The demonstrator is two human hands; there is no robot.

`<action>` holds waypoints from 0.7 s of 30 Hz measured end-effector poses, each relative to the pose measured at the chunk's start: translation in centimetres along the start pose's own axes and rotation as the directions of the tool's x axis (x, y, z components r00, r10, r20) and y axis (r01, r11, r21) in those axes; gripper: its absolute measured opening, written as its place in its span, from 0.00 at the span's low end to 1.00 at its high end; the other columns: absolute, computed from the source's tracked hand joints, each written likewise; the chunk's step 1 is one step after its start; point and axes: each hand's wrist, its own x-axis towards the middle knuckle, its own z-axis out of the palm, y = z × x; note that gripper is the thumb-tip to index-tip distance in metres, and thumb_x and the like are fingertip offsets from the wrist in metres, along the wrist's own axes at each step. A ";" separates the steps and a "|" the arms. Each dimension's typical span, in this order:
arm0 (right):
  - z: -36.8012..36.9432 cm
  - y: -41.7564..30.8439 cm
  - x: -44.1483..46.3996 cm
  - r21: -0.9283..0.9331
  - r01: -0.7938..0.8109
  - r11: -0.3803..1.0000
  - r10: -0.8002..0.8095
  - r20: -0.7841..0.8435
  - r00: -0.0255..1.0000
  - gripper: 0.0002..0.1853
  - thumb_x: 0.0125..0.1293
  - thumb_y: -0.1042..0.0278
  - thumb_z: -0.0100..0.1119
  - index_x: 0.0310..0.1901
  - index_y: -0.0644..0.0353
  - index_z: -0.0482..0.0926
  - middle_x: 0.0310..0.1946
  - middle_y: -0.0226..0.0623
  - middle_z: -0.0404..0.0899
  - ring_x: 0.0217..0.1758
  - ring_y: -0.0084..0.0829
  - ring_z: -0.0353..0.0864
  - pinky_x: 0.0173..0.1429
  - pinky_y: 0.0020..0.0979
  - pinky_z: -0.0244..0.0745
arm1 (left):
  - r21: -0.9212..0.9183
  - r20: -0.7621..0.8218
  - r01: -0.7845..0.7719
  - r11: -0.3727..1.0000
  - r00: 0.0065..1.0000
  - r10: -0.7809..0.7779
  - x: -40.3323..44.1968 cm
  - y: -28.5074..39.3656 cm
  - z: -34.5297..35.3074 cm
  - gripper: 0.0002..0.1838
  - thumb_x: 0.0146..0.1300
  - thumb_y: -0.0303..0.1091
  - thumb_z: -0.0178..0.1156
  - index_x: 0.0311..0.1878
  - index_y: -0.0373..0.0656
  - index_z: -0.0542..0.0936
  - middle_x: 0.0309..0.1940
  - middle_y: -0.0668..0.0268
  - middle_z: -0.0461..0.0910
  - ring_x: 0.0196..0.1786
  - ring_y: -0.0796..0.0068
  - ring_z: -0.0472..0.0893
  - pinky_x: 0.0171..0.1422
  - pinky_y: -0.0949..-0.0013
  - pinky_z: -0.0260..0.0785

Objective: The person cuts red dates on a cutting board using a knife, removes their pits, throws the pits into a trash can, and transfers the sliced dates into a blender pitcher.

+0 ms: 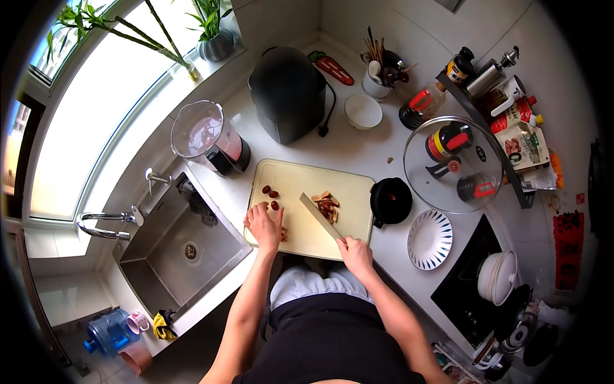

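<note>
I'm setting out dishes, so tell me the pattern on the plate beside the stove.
White plate, dark blue-green dashes around its rim; clearest in the head view.

Left hand (263, 225) and right hand (356, 255) bare, forearms (246, 307) bare too. Below hands, plain black top (313, 339). Between hands and top, pale grey trousers (310, 285), creased, loose-looking.

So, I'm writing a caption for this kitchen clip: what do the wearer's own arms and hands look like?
The left hand and right hand are bare, with no gloves, and both forearms are uncovered by sleeves. No watch or bracelet shows. The wearer has on a plain black fabric top.
</note>
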 end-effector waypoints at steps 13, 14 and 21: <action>-0.4 -0.2 -1.1 0.120 -0.042 0.992 0.030 0.099 0.995 0.17 0.69 0.61 0.58 0.54 0.61 0.71 0.35 0.54 0.85 0.42 0.58 0.84 0.47 0.53 0.78 | -0.242 0.172 -0.583 0.776 0.761 0.625 -4.0 3.6 1.7 0.14 0.57 0.25 0.60 0.48 0.42 0.79 0.47 0.64 0.80 0.51 0.62 0.78 0.58 0.60 0.71; -0.4 -0.2 -1.1 0.116 -0.048 0.992 0.035 0.117 0.992 0.17 0.69 0.61 0.58 0.53 0.60 0.71 0.36 0.54 0.85 0.42 0.58 0.84 0.46 0.53 0.78 | -0.243 0.172 -0.582 0.776 0.761 0.625 -4.2 3.4 1.9 0.14 0.57 0.25 0.60 0.48 0.42 0.79 0.47 0.64 0.80 0.51 0.62 0.78 0.58 0.60 0.71; -1.3 0.4 -1.3 0.099 0.082 0.992 -0.088 0.062 0.994 0.13 0.70 0.63 0.56 0.52 0.57 0.72 0.33 0.52 0.85 0.38 0.59 0.84 0.43 0.52 0.78 | -0.334 0.167 -0.571 0.750 0.747 0.643 -5.6 2.3 2.9 0.20 0.52 0.24 0.60 0.51 0.36 0.80 0.52 0.61 0.80 0.49 0.61 0.81 0.50 0.63 0.78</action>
